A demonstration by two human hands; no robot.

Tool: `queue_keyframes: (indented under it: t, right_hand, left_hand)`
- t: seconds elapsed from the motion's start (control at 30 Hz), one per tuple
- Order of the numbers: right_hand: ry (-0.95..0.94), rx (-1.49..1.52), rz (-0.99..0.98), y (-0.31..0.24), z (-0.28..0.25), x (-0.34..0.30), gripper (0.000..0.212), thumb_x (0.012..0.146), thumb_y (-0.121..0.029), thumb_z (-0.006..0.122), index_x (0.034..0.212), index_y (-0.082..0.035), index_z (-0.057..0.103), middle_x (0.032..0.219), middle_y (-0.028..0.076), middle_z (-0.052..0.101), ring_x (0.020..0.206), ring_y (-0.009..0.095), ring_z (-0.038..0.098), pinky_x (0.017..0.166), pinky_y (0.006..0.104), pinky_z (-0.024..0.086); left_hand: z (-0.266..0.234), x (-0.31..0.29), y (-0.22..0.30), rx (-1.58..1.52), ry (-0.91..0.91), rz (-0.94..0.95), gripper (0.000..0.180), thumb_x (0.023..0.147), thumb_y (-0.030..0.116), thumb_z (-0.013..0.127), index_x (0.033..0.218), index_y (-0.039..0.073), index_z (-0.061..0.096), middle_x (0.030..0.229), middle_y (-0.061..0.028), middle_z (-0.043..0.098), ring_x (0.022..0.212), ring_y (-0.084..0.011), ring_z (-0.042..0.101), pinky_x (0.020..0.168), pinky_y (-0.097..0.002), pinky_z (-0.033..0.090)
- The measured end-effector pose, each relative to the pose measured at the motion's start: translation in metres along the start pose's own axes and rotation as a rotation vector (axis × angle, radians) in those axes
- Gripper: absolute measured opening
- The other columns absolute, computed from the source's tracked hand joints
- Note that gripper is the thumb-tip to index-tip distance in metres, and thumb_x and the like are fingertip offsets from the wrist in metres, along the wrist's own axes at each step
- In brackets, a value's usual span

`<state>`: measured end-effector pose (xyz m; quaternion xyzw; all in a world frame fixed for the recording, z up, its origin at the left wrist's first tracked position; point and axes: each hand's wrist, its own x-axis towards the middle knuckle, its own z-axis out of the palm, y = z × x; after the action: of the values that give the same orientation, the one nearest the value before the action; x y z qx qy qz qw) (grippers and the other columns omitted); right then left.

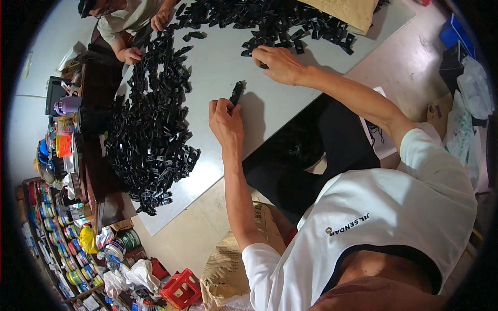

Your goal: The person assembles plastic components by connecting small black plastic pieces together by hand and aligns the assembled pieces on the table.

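Note:
My left hand (pixel 226 122) is closed around a small, narrow black plastic part (pixel 238 92), which sticks up past the fingertips over the pale table (pixel 207 57). Farther right, my right hand (pixel 278 63) has its fingers curled together at the near edge of a spread of similar black parts (pixel 270 26). A dark bit of one part (pixel 264 66) shows beneath those fingers; most of it is hidden. To the left of my left hand lies a long heap of the same black parts (pixel 150 124), several of them with small slots or holes.
Across the table, another person's hands (pixel 133 55) touch the far end of the heap. A brown paper sack (pixel 347 13) lies at the far right. On the floor are another paper sack (pixel 225 269) and a red plastic crate (pixel 181 289). Shelves of colourful rolls (pixel 62 233) stand left.

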<state>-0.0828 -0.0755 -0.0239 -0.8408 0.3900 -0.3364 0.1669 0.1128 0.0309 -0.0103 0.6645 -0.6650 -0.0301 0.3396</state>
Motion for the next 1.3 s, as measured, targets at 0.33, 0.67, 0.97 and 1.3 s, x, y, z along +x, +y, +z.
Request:
queue_keyframes:
  t: [0.33, 0.67, 0.97, 1.3]
  right_hand:
    - [-0.275, 0.648, 0.08, -0.026, -0.002, 0.013, 0.02, 0.072, 0.005, 0.061, 0.091, -0.002, 0.058, 0.091, 0.008, 0.051, 0.08, 0.021, 0.055, 0.061, 0.0327, 0.049]
    - [-0.392, 0.523, 0.205, -0.036, -0.014, 0.015, 0.023, 0.071, -0.001, 0.065, 0.091, 0.0, 0.053, 0.076, 0.005, 0.054, 0.067, 0.013, 0.055, 0.049, 0.0271, 0.047]
    - [-0.312, 0.221, -0.123, -0.031, -0.006, 0.012, 0.018, 0.075, 0.0, 0.06, 0.092, -0.005, 0.063, 0.086, 0.011, 0.058, 0.083, 0.026, 0.059, 0.074, 0.0384, 0.046]
    - [-0.407, 0.419, 0.124, -0.028, -0.009, 0.021, 0.016, 0.086, -0.007, 0.053, 0.1, -0.009, 0.061, 0.085, 0.006, 0.052, 0.073, 0.017, 0.056, 0.054, 0.0317, 0.046]
  left_hand:
    - [0.008, 0.002, 0.007, -0.023, 0.009, 0.012, 0.025, 0.068, 0.002, 0.072, 0.093, 0.004, 0.067, 0.084, -0.0113, 0.057, 0.075, -0.0291, 0.058, 0.067, -0.0361, 0.045]
    - [0.012, 0.0, -0.001, -0.08, 0.028, 0.022, 0.024, 0.069, 0.001, 0.07, 0.092, 0.005, 0.068, 0.082, -0.0106, 0.057, 0.072, -0.0265, 0.057, 0.066, -0.0348, 0.045]
    - [0.014, -0.001, -0.001, -0.097, 0.055, 0.062, 0.024, 0.068, 0.0, 0.07, 0.091, 0.005, 0.068, 0.081, -0.0099, 0.057, 0.071, -0.0261, 0.058, 0.065, -0.0344, 0.045]
    - [0.014, -0.002, -0.001, -0.123, 0.047, 0.035, 0.024, 0.068, -0.001, 0.07, 0.091, 0.004, 0.068, 0.084, -0.0092, 0.058, 0.071, -0.0253, 0.058, 0.065, -0.0337, 0.046]
